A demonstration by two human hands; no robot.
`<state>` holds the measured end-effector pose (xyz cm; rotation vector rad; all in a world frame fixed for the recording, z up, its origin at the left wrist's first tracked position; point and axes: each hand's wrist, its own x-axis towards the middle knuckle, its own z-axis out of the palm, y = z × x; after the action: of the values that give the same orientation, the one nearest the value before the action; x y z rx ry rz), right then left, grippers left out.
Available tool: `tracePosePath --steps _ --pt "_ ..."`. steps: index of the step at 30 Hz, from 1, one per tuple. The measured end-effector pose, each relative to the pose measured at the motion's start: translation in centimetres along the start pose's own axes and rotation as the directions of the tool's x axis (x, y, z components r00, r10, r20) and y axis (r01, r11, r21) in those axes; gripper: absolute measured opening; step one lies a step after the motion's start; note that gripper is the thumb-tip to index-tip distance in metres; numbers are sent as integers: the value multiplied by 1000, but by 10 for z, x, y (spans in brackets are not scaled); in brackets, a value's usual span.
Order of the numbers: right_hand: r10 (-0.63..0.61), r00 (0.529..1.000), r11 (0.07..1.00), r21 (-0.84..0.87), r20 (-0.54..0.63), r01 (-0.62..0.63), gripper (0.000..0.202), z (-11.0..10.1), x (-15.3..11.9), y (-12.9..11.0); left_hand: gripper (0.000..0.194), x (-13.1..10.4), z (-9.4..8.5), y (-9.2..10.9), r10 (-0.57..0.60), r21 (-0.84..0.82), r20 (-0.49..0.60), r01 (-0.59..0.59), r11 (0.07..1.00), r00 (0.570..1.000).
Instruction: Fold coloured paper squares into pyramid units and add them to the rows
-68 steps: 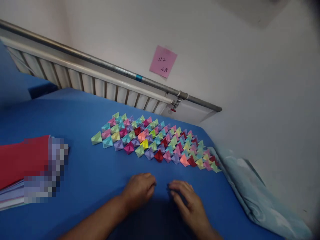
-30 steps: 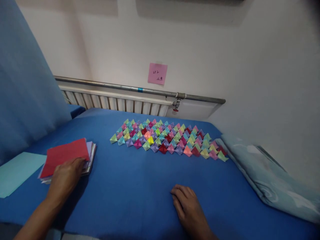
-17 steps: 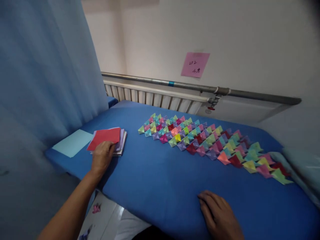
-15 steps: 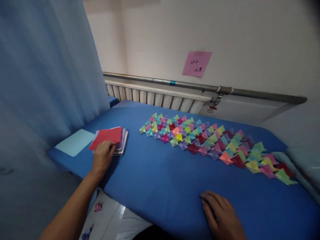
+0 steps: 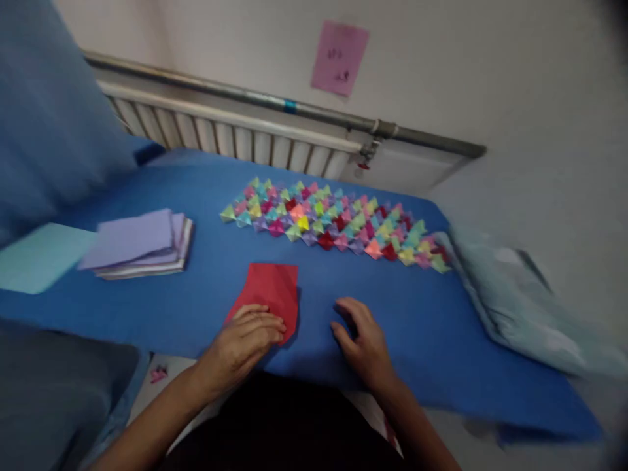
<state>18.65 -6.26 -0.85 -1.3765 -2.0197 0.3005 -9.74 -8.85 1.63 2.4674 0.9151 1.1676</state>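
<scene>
A red paper sheet [image 5: 275, 288] lies on the blue-covered surface in front of me, its right edge slightly curled. My left hand [image 5: 245, 343] is on the sheet's lower part, its fingers pressed together over the paper; the thumb is hidden. To the right of the sheet is my right hand [image 5: 362, 340], its thumb and fingers apart with nothing between them. A stack of purple and white paper [image 5: 137, 242] lies at the left, beside a pale blue-green sheet [image 5: 44, 255]. Rows of small folded multicoloured paper pieces [image 5: 338, 222] spread behind the hands.
A grey pipe [image 5: 220, 91] and a white radiator [image 5: 245, 140] run along the wall behind the blue surface [image 5: 196, 314]. A pale green pillow or cloth bundle [image 5: 520, 301] lies at the right. A blue curtain [image 5: 59, 118] hangs at the left.
The red sheet has moved from the stack to the front of me with my left hand, uncovering purple paper. My right hand's fingers are raised and parted. The view has shifted to the right and down.
</scene>
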Motion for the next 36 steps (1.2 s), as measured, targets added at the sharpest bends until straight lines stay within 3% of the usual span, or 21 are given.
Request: tracePosePath --steps 3,5,9,17,23,28,30,32,34,36 --pt "88 995 995 51 49 -91 49 -2 -8 -8 23 -10 13 10 6 -83 167 8 997 986" --pt "70 993 995 66 92 -76 55 -5 -13 -11 20 -18 15 10 14 -90 201 4 996 980" --pt "-68 989 995 86 133 57 54 -7 -20 -19 17 -30 11 9 8 -64 198 5 998 980" --pt "-259 938 963 -18 230 270 27 0 -16 -35 13 -34 8 16 -71 -50 196 82 995 978" --pt "-335 919 919 -146 207 367 22 1 -18 -45 15 -32 12 19 -80 -72 171 94 993 982" --pt "-414 897 902 -64 155 427 19 0 -19 -44 16 -24 8 25 -58 -97 150 73 993 987" --pt "-361 929 932 9 85 361 20 -4 -16 -44 26 -21 0 21 -99 -54 102 105 993 990" --pt "-248 969 957 154 2 245 20 -11 -13 -47 50 -19 -8 12 -235 0 12 235 972 972" --pt "-66 996 927 367 -53 81 19 -19 -8 -52 71 -15 -13 1 -440 -74 -90 435 898 893" --pt "170 985 813 569 -26 -125 16 -22 -4 -57 80 -8 -13 -8 -595 -288 -58 557 779 802"
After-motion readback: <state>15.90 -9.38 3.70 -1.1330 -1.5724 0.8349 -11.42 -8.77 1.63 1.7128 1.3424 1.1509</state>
